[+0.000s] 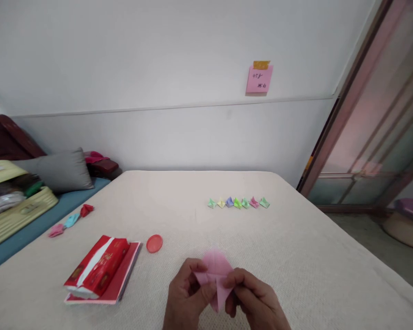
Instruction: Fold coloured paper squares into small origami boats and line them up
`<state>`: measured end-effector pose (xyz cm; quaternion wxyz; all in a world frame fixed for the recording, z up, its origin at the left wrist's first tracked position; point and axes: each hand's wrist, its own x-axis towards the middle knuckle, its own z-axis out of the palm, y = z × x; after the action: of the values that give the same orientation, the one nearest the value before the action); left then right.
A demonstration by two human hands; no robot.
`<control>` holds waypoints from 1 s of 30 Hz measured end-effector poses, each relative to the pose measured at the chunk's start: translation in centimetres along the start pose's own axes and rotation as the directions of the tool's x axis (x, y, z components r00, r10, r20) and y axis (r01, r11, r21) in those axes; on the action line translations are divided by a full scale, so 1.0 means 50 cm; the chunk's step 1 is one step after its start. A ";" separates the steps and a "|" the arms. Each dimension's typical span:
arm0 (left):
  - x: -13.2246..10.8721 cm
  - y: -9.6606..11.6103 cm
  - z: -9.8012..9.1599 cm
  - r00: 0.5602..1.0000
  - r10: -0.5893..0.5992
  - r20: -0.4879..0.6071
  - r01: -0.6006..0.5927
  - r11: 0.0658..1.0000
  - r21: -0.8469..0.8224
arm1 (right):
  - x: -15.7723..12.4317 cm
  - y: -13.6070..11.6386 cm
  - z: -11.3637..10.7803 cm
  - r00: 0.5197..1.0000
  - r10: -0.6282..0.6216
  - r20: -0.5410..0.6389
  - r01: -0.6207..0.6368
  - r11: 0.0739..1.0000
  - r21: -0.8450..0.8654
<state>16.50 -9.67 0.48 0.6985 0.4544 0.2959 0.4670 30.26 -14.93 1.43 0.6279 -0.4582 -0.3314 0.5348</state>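
A partly folded sheet of pink origami paper [216, 265] is held up over the near middle of the table, with creases and a pointed lower flap showing. My left hand [189, 293] pinches its left side, thumb across the front. On the other side, my right hand [253, 295] grips the right edge between thumb and fingers. The fingertips behind the paper are partly hidden. Beyond the hands, a row of small folded paper pieces [237, 203] in green, yellow, purple and pink stands on the table.
A red tissue pack [98, 266] lies on a stack of coloured paper [129, 263] at left, beside a round red lid [154, 244]. Pink, blue and red folded papers [71, 220] line the table's left edge. A pink note [259, 80] is taped to the wall.
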 end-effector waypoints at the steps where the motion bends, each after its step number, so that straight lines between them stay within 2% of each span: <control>1: 0.000 -0.001 0.000 1.000 -0.004 0.003 0.004 1.000 0.006 | 0.000 0.000 -0.001 1.000 -0.005 0.014 0.005 1.000 -0.004; 5: 0.000 -0.003 0.002 0.999 -0.040 -0.034 0.041 0.999 0.017 | 0.000 0.003 -0.006 0.997 -0.050 0.050 0.053 0.997 -0.060; 10: -0.001 -0.009 0.007 0.996 -0.014 -0.086 0.019 0.998 0.056 | 0.002 0.007 0.003 0.999 -0.044 -0.029 0.042 0.996 -0.076; 15: -0.003 -0.009 0.014 0.994 -0.001 -0.105 0.007 0.998 0.061 | 0.004 0.011 0.009 0.997 -0.060 -0.050 0.057 0.997 -0.042; 22: -0.009 -0.004 0.018 0.991 0.005 -0.134 0.005 0.998 0.068 | 0.006 -0.001 0.007 0.997 0.028 -0.075 -0.029 1.000 -0.011; 26: -0.011 -0.004 0.006 0.996 0.022 -0.087 -0.008 0.987 0.160 | 0.008 -0.007 -0.002 0.997 0.048 -0.057 -0.050 0.998 -0.034; 30: -0.009 0.010 -0.008 0.997 0.082 -0.014 -0.074 0.953 0.295 | 0.007 -0.013 -0.006 0.998 0.034 -0.054 -0.036 0.999 -0.024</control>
<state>15.79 -9.85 0.76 0.6002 0.5583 0.3529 0.4510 30.87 -14.65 1.89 0.6212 -0.4861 -0.3131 0.5290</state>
